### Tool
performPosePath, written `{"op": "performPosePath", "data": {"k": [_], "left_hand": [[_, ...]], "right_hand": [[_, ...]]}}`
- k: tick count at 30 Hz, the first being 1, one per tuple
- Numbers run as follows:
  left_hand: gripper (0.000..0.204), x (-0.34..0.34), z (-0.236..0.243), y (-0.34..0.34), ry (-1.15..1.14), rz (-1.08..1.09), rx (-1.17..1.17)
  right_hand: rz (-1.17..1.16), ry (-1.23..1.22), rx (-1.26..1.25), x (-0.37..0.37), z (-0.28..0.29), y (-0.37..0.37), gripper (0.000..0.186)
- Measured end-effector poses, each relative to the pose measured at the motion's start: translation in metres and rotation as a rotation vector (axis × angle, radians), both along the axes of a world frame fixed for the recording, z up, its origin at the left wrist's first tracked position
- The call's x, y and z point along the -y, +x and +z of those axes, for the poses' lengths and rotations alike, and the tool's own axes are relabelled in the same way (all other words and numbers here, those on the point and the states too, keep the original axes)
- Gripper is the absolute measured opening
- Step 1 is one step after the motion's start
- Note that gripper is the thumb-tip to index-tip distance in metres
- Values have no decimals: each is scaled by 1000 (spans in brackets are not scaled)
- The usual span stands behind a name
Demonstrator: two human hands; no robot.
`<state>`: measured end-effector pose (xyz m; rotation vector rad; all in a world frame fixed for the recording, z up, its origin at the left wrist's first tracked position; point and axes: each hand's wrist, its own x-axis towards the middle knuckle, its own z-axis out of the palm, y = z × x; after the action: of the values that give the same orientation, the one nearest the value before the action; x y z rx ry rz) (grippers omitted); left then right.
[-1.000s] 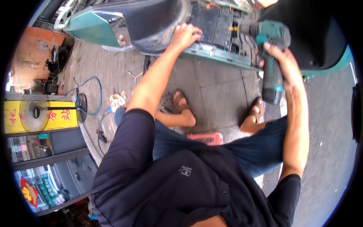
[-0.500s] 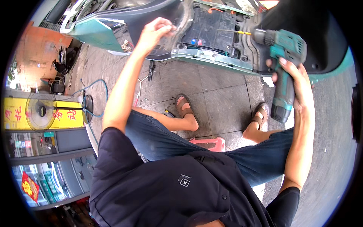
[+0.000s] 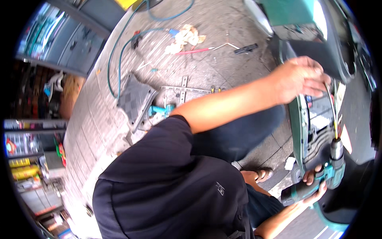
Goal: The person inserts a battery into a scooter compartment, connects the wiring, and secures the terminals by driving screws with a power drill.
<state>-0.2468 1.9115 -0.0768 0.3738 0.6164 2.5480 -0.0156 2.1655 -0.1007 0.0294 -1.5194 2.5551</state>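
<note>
My right hand (image 3: 315, 192) is wrapped round the handle of a teal and black cordless drill (image 3: 336, 169) at the lower right. From its chuck a long thin bit (image 3: 335, 119) points away toward my left hand. My left hand (image 3: 300, 79) is at the bit's far end, fingers curled together; anything small between them cannot be made out. Beneath the bit lies the opened footboard of a green scooter (image 3: 301, 127), with a dark battery (image 3: 318, 115) in its compartment, partly hidden by my left hand.
On the paving to the left lie a dark checkered floor panel (image 3: 135, 99), a teal power tool (image 3: 161, 110), a perforated metal bar (image 3: 185, 89), a three-armed wrench (image 3: 227, 43), a black strip (image 3: 246, 48) and crumpled paper (image 3: 187, 36). A blue hose (image 3: 119, 63) curves across the paving.
The view has swung left, showing more paving and the shopfront. My left hand has come to the bit's tip from well apart; the drill stays in my right hand.
</note>
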Motion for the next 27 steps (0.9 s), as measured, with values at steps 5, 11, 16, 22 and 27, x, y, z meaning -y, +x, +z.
{"op": "performPosePath", "data": {"k": [5,11,16,22,27], "left_hand": [[12,-4,-36,6,163,-57,155],[16,-12,-47,0,266,-98,170],[12,-11,-48,-9,349,-106,189],[6,4,-44,-15,383,-56,159],[10,8,-48,-12,391,-37,195]], "right_hand": [[-127,37,107,43,-5,-3,45],[-174,10,166,60,3,-8,47],[-206,76,166,67,5,-15,45],[-121,122,169,64,14,-23,47],[-106,192,182,59,17,-20,48]]}}
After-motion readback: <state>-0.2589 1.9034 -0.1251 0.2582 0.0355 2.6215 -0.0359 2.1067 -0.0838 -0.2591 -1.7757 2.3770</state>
